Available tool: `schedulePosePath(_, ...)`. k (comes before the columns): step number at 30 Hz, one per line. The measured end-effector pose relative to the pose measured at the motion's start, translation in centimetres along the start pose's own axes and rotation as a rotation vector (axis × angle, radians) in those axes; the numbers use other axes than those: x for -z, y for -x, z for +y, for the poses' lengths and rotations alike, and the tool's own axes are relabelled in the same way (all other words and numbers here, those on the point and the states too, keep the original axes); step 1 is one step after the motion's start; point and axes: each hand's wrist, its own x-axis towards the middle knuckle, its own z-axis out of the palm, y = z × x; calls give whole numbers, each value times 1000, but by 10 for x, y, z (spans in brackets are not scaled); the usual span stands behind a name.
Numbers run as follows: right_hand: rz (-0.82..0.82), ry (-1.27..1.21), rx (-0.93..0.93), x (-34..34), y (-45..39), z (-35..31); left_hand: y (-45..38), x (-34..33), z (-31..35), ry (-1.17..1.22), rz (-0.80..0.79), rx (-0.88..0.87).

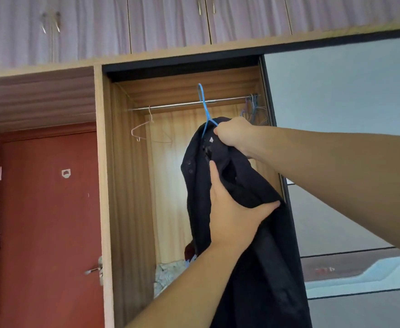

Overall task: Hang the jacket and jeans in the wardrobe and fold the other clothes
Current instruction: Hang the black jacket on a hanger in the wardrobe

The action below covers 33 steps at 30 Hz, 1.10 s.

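Jacket (239, 197) is up at the open wardrobe (128, 185) — right hand (235, 136) clenched round collar and blue hanger (204, 110) to steer the hook onto the rail (170, 105), left hand (234, 209) gripping a fold underneath — thumb spread wide — taking the weight.

Both arms reach up and forward, bare to the elbow. The right hand (235, 136) sits highest, forearm running in from the right edge, its fingers curled tight round the collar of the jacket (253, 221). Below it, the left hand (234, 209) rises from the bottom edge, palm cupped under the fabric, thumb spread right, fingers pressed up into the cloth.
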Motion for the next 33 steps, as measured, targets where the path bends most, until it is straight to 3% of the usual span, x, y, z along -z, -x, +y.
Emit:
schedulePosePath(2,-10,-13,13,6,-4,1,-10,-10,-4,34,79,13)
schedulePosePath(7,19,40,50,19,-18,11,-33,-32,-8,32,103,-63)
schedulePosePath(13,39,119,56,21,-48,28,-65,-46,-33,69,48,-77)
schedulePosePath(22,140,137,83,-28,-127,39,-142,-32,-99,119,-47,-139)
schedulePosePath(33,243,113,156,-85,-235,25,-265,17,-163,-29,-160,-292)
